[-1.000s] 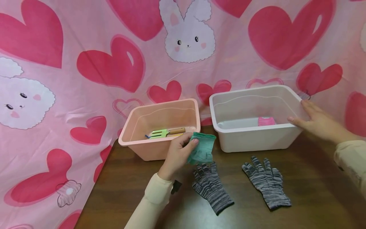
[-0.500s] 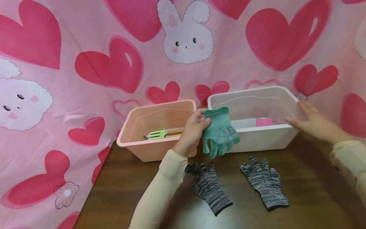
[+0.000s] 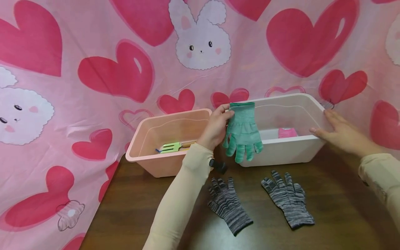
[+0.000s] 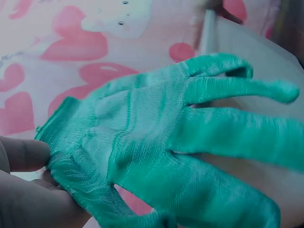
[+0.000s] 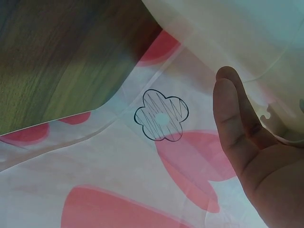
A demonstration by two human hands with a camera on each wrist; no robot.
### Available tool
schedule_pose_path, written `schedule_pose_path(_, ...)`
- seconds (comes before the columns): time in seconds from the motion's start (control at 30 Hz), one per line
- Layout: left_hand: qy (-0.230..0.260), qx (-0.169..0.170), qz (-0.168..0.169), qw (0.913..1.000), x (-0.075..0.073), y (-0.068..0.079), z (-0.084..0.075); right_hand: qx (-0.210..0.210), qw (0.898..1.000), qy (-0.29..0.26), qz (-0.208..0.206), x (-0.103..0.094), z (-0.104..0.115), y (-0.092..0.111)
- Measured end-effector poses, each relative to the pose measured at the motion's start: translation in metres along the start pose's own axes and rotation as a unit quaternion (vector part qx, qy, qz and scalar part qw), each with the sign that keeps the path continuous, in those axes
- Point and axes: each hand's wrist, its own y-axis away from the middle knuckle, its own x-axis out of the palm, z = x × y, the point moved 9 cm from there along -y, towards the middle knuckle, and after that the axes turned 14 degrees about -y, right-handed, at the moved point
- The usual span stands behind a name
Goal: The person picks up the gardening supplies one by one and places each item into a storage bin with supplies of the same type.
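Observation:
My left hand (image 3: 215, 126) pinches a green glove (image 3: 244, 130) at its cuff, between thumb and fingers. Fingers down, the glove hangs in front of the left end of a white bin (image 3: 284, 152). The left wrist view shows the glove (image 4: 142, 118) spread out from the pinching fingers. On the bin's right end rests my right hand (image 3: 345, 134), its fingers extended along the rim. In the right wrist view only part of the right hand (image 5: 266, 161) shows beside the bin. Inside the bin lies a folded pink cloth item (image 3: 287, 132).
Left of the white bin stands a peach bin (image 3: 162, 165) with a green hand fork (image 3: 171, 147) and other partly hidden things. Two grey striped gloves, a left one (image 3: 230, 205) and a right one (image 3: 289, 199), lie on the wooden table (image 3: 131, 211). A patterned pink cloth (image 3: 103, 31) hangs behind.
The left hand has carried the green glove up and right, from beside the peach bin to the front of the white bin. The glove now hangs unfolded. The right hand stays on the rim.

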Motion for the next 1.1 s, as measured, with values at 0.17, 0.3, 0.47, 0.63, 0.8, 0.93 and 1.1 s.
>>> schedule_pose_path(0.17,0.046,-0.002,0.001,0.9989,0.011,-0.017,-0.009,0.007,1.0,-0.002,-0.001,-0.001,-0.001,0.001)
schedule_pose_path(0.3,0.051,-0.009,0.003,0.9986,0.016,-0.036,-0.014,0.007,1.0,-0.005,-0.004,-0.002,0.0,0.001)
schedule_pose_path(0.47,0.091,-0.006,-0.013,0.9957,0.015,-0.055,-0.018,0.006,1.0,-0.007,-0.007,-0.001,0.0,0.001)
schedule_pose_path(0.63,0.106,0.031,-0.031,0.9934,0.015,-0.061,-0.026,0.024,1.0,-0.008,-0.005,0.0,-0.003,0.001)
schedule_pose_path(0.8,0.059,-0.006,-0.015,0.9981,0.018,-0.06,-0.012,0.026,1.0,-0.005,-0.004,0.002,-0.005,-0.002)
schedule_pose_path(0.93,-0.017,-0.063,-0.048,0.9967,0.008,-0.065,0.011,0.023,1.0,-0.002,-0.005,0.002,-0.006,-0.003)
schedule_pose_path(1.1,-0.032,-0.081,-0.146,0.9855,-0.017,-0.065,0.02,0.026,1.0,-0.005,-0.012,0.001,-0.008,-0.002)
